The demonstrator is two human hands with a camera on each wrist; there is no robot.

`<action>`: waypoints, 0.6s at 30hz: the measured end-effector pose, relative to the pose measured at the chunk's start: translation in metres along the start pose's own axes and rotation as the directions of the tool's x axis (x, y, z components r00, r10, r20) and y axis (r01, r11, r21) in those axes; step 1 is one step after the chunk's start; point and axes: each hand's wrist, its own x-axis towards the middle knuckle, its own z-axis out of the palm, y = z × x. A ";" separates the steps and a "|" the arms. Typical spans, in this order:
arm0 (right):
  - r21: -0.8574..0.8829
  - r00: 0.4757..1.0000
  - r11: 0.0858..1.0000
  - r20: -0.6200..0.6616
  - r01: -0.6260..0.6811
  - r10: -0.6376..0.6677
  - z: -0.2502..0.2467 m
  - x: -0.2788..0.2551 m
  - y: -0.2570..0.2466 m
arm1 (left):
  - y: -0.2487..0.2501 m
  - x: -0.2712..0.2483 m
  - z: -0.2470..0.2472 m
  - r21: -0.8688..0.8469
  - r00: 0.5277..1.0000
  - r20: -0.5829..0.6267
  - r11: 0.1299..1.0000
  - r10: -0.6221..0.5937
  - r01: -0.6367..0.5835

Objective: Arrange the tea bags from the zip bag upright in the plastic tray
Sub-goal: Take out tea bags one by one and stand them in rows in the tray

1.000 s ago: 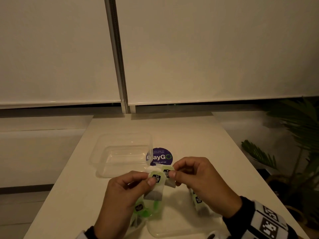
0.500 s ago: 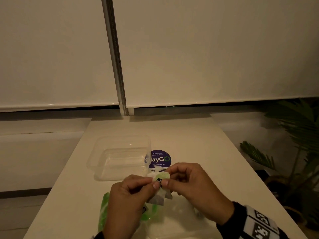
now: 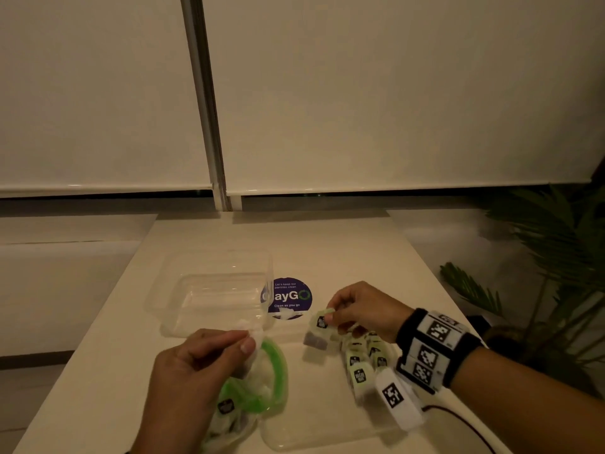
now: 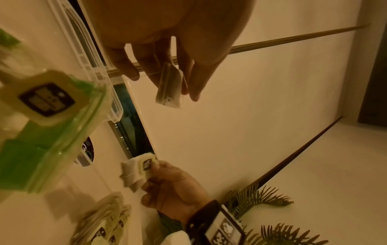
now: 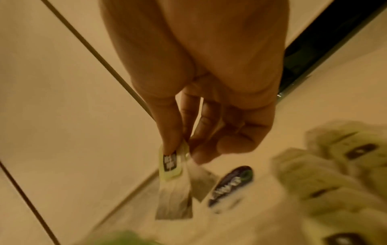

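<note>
- Plastic tray (image 3: 183,309): one, clear, left of centre in the head view, beyond the left hand; nothing visible inside, so presumably waiting for its first upright bag.
- Zip bag (image 3: 262,381): one, green-rimmed mouth gaping at lower centre, just below the tray's near wall; several tea bags visible within, exact count not legible.
- Left hand (image 3: 196,365): one, lower left of centre, fingers (image 4: 188,77) pinching a single pale tea bag (image 4: 170,87) by its upper part, body hanging free — likely held so for a vertical drop into the tray.
- Right hand (image 3: 363,309): one, right of centre, fingers curled and pinching a second tea bag (image 3: 319,329) at its green tag, sachet dangling above the worktop (image 3: 343,250).
- Loose tea bags (image 3: 363,358): a row lying flat under the right wrist, at least five tags countable, probably staged outside the bag for easy picking.
- Round sticker (image 3: 289,298): one, purple, on the worktop just right of the tray.
- Potted plant (image 3: 556,257): one, right edge of frame.
</note>
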 end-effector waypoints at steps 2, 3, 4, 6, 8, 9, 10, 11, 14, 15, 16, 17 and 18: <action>-0.138 0.998 0.989 0.030 -0.056 0.061 0.003 0.016 0.007 | -0.002 -0.001 0.000 0.035 1.000 0.018 0.999 -0.001 0.001; -0.202 0.995 0.976 0.038 -0.078 0.087 0.005 0.023 0.010 | -0.003 0.000 -0.001 0.047 1.000 0.024 0.999 -0.002 0.001; -0.254 0.993 0.962 0.042 -0.099 0.114 0.007 0.029 0.013 | -0.004 0.000 -0.001 0.049 1.000 0.028 0.999 -0.008 0.006; -0.335 0.988 0.933 0.039 -0.130 0.152 0.010 0.038 0.017 | -0.004 0.000 -0.001 0.048 0.999 0.034 0.999 -0.018 0.017; -0.391 0.987 0.910 0.023 -0.140 0.162 0.013 0.043 0.019 | -0.004 0.001 0.000 0.045 0.999 0.036 0.999 -0.021 0.020; -0.410 0.987 0.902 0.014 -0.139 0.159 0.014 0.045 0.020 | -0.004 0.001 0.000 0.046 0.999 0.036 0.999 -0.022 0.020; -0.421 0.988 0.897 0.013 -0.136 0.156 0.015 0.046 0.020 | -0.005 0.002 0.000 0.048 0.999 0.037 0.999 -0.023 0.021; -0.419 0.987 0.898 0.020 -0.136 0.159 0.015 0.047 0.021 | -0.005 0.002 0.000 0.048 0.999 0.040 0.999 -0.025 0.023; -0.336 0.981 0.929 0.060 -0.155 0.185 0.013 0.044 0.020 | -0.005 0.002 0.001 0.041 0.999 0.044 0.999 -0.025 0.023; -0.313 0.980 0.936 0.063 -0.160 0.188 0.012 0.043 0.019 | -0.006 0.003 0.002 0.036 0.999 0.046 0.999 -0.024 0.022; -0.306 0.981 0.938 0.057 -0.161 0.186 0.012 0.043 0.019 | -0.007 0.003 0.002 0.034 0.999 0.048 0.999 -0.023 0.022; -0.326 0.984 0.933 0.038 -0.155 0.177 0.011 0.044 0.018 | -0.007 0.003 0.003 0.033 0.998 0.050 0.999 -0.023 0.022; -0.369 0.987 0.918 0.005 -0.146 0.159 0.011 0.045 0.018 | -0.008 0.002 0.004 0.030 0.998 0.051 0.999 -0.025 0.024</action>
